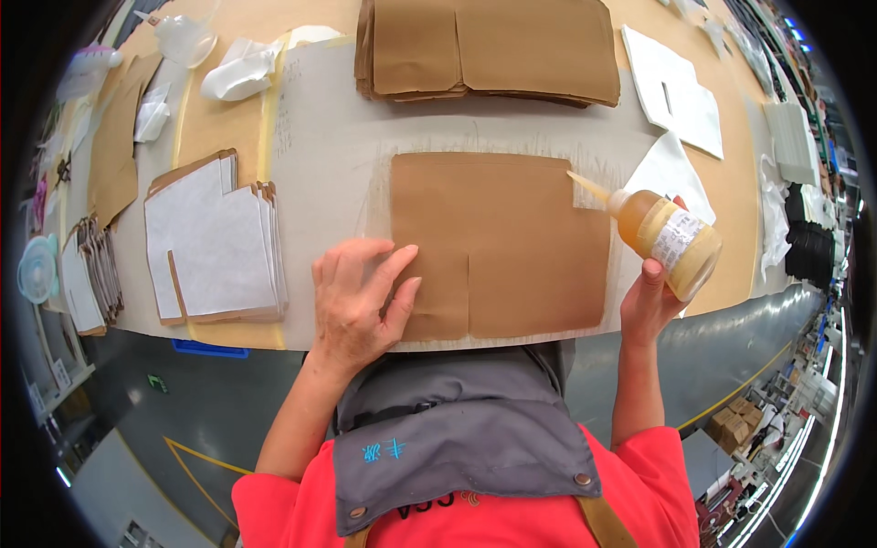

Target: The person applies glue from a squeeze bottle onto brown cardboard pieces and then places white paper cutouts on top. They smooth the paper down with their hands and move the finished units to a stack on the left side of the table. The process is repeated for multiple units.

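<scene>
A flat brown sheet (530,247), perhaps leather, lies before me, with a slit at its near edge and a notch at its far right corner. My right hand (650,297) grips a squeeze bottle (671,239) of amber liquid, tilted so its thin nozzle points left at the notch. Whether the tip touches the sheet I cannot tell. At the sheet's left edge is my left hand (358,297), fingers apart and curved, holding nothing.
A stack of brown sheets (539,50) lies beyond. White-faced cut pieces (215,242) are piled at left. White pieces (671,91) lie at far right. Another squeeze bottle (187,41) and crumpled white material (242,73) sit at far left. The table's near edge runs by my apron (466,447).
</scene>
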`<state>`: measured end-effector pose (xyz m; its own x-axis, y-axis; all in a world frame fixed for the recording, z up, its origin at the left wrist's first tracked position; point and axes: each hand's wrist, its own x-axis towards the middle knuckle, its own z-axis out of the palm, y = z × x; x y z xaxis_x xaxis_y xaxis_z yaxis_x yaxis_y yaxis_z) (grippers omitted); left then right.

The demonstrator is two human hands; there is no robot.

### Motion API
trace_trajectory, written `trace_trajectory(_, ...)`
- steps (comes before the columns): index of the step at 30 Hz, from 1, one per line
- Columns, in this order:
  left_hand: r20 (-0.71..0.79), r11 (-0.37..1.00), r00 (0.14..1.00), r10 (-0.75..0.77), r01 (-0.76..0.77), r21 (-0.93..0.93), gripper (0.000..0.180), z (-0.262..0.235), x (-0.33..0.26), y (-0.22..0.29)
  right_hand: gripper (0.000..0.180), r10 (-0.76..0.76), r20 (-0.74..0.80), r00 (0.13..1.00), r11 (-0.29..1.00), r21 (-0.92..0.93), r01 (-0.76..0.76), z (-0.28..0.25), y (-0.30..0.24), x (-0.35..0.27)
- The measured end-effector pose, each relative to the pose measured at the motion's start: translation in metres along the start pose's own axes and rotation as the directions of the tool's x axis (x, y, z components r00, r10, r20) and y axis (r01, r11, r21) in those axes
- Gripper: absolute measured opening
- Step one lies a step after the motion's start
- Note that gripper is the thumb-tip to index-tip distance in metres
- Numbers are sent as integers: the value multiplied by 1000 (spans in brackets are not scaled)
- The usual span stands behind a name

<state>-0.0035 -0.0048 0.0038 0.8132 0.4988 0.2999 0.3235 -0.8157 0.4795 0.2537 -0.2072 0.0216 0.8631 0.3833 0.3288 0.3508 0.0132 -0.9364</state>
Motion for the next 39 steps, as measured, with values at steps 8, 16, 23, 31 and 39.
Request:
trace_trajectory(8, -2, 1000, 1000, 11, -11, -4, 37, 1, 0, 0, 84, -48, 45, 998, 999, 4, 48, -20, 3, -12)
trace_trajectory(16, -4, 1000, 1000, 0, 0, 1, 36, 0, -1, 1, 106, 26, 3, 1000, 999, -18, -26, -32, -4, -25)
trace_trajectory(23, -2, 1000, 1000, 12, -12, 8, 35, 0, 0, 1, 105, -47, -26, 999, 995, -90, 44, -44, -2, -27)
trace_trajectory(31, 1, 1000, 1000, -2, 2, 3, 34, 0, -1, 2, 95, -40, -85, 996, 998, -60, 35, -58, -3, -25)
trace_trajectory(39, -33, 1000, 999, 24, -24, 3, 33, 3, -1, 0, 85, -37, -93, 995, 999, -39, 34, -68, -6, -36)
